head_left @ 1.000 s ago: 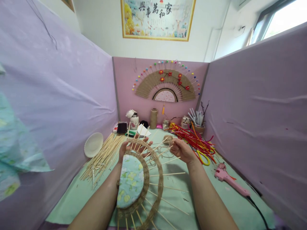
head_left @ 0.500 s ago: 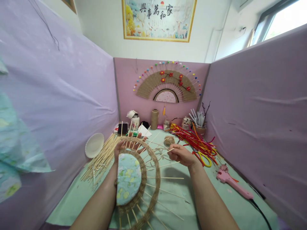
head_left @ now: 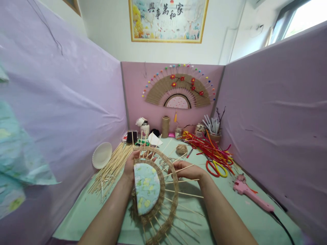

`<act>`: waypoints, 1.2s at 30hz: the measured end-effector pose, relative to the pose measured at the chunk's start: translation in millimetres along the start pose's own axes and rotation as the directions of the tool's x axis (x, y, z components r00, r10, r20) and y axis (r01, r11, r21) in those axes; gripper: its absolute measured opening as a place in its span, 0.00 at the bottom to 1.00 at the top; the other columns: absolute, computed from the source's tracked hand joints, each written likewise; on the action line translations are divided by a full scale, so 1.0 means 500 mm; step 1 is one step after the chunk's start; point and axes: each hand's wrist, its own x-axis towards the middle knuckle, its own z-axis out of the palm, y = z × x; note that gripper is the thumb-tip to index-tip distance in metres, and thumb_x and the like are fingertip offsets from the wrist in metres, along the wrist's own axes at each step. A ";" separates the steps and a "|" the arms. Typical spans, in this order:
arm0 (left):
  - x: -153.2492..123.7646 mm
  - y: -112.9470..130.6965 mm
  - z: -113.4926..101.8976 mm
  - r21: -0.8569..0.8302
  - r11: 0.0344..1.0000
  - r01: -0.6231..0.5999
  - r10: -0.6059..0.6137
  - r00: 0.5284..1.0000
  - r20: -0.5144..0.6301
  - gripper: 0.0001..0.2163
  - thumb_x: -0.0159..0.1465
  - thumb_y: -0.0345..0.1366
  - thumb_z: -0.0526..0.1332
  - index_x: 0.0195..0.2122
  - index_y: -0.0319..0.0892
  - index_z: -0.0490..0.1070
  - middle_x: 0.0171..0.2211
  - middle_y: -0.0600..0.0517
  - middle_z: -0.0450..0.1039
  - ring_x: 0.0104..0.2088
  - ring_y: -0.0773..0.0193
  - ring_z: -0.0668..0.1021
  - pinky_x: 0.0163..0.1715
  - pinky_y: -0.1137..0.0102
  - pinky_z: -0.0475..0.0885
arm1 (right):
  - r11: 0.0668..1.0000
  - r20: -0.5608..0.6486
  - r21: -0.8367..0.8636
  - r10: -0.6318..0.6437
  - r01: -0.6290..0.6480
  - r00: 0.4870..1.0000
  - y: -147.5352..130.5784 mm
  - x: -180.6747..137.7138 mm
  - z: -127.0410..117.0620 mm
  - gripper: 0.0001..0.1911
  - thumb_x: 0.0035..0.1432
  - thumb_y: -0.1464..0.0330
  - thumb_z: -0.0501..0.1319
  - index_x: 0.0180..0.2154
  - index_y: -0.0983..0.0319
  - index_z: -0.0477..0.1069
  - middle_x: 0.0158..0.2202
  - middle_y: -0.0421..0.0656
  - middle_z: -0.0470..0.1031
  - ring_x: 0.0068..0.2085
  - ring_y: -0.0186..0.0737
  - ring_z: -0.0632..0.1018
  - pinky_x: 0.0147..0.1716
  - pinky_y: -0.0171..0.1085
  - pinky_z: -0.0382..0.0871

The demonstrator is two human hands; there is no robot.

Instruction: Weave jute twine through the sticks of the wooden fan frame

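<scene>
A half-round fan frame (head_left: pixel 176 185) of thin sticks and woven twine bands stands on its side, its flat edge to the left. Blue floral cloth (head_left: pixel 147 189) covers its half-disc centre. My left hand (head_left: pixel 131 163) grips the frame's upper left from behind, fingers partly hidden by sticks and bands. My right hand (head_left: pixel 187 169) is closed at the outer band's upper right, behind some sticks, with fingertips partly hidden. Loose loops of twine (head_left: pixel 163 165) lie around those fingertips, and the right hand appears to pinch a strand.
Bamboo sticks (head_left: pixel 112 166) and a white dish (head_left: pixel 102 155) lie left. Behind are a twine ball (head_left: pixel 181 149), a twine spool (head_left: pixel 165 126) and jars. Scissors (head_left: pixel 217 168), red and yellow pipe cleaners (head_left: pixel 204 146) and a corded pink glue gun (head_left: pixel 251 194) lie right.
My right hand has moved left and slightly down, from beyond the stick tips to the outer band. The fan frame and left hand have shifted a little right in view.
</scene>
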 end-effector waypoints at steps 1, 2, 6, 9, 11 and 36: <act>-0.005 0.008 -0.005 0.040 0.998 0.057 -0.057 0.998 0.003 0.18 0.59 0.35 0.59 0.51 0.41 0.71 0.44 0.42 0.78 0.46 0.48 0.80 0.46 0.53 0.73 | 1.000 0.002 -0.005 -0.006 0.006 1.000 -0.001 0.000 0.000 0.14 0.47 0.63 0.70 0.36 0.63 0.76 0.29 0.37 0.72 0.27 0.30 0.68 0.28 0.31 0.61; -0.011 0.017 -0.010 0.092 0.989 0.117 -0.119 0.993 0.014 0.17 0.59 0.39 0.60 0.49 0.40 0.72 0.44 0.40 0.78 0.46 0.47 0.80 0.45 0.54 0.74 | 1.000 0.005 -0.016 -0.010 0.010 1.000 -0.002 -0.001 0.001 0.14 0.47 0.63 0.70 0.36 0.63 0.76 0.28 0.38 0.72 0.27 0.30 0.68 0.28 0.31 0.61; -0.033 0.034 -0.038 0.398 0.900 0.178 -0.206 0.978 0.029 0.19 0.56 0.33 0.67 0.49 0.37 0.73 0.41 0.39 0.79 0.39 0.51 0.82 0.39 0.61 0.76 | 0.998 0.008 -0.067 -0.018 0.019 1.000 -0.006 -0.004 -0.001 0.12 0.48 0.62 0.69 0.30 0.64 0.75 0.24 0.37 0.70 0.26 0.30 0.68 0.26 0.31 0.61; -0.037 0.031 -0.051 0.492 0.860 0.134 -0.161 0.987 0.013 0.18 0.53 0.25 0.68 0.47 0.39 0.74 0.35 0.44 0.80 0.31 0.57 0.82 0.33 0.67 0.77 | 0.996 -0.015 -0.081 -0.024 0.022 1.000 -0.009 -0.009 -0.004 0.13 0.47 0.61 0.70 0.30 0.64 0.75 0.25 0.37 0.71 0.26 0.30 0.68 0.26 0.31 0.61; -0.030 0.030 -0.050 0.484 0.868 0.114 -0.125 0.992 -0.010 0.16 0.54 0.25 0.67 0.45 0.39 0.75 0.32 0.46 0.80 0.29 0.58 0.82 0.30 0.68 0.77 | 0.997 -0.063 -0.073 -0.026 0.021 0.998 -0.010 -0.013 -0.008 0.15 0.47 0.59 0.70 0.31 0.64 0.75 0.24 0.38 0.71 0.26 0.30 0.68 0.25 0.31 0.59; 0.011 0.031 -0.034 0.333 0.934 0.129 -0.049 0.970 -0.238 0.12 0.53 0.21 0.64 0.39 0.35 0.75 0.27 0.46 0.80 0.25 0.59 0.81 0.28 0.66 0.78 | 0.795 -0.658 0.214 -0.312 0.567 0.685 -0.017 -0.026 -0.067 0.19 0.45 0.59 0.71 0.23 0.60 0.63 0.18 0.33 0.55 0.20 0.28 0.54 0.20 0.33 0.46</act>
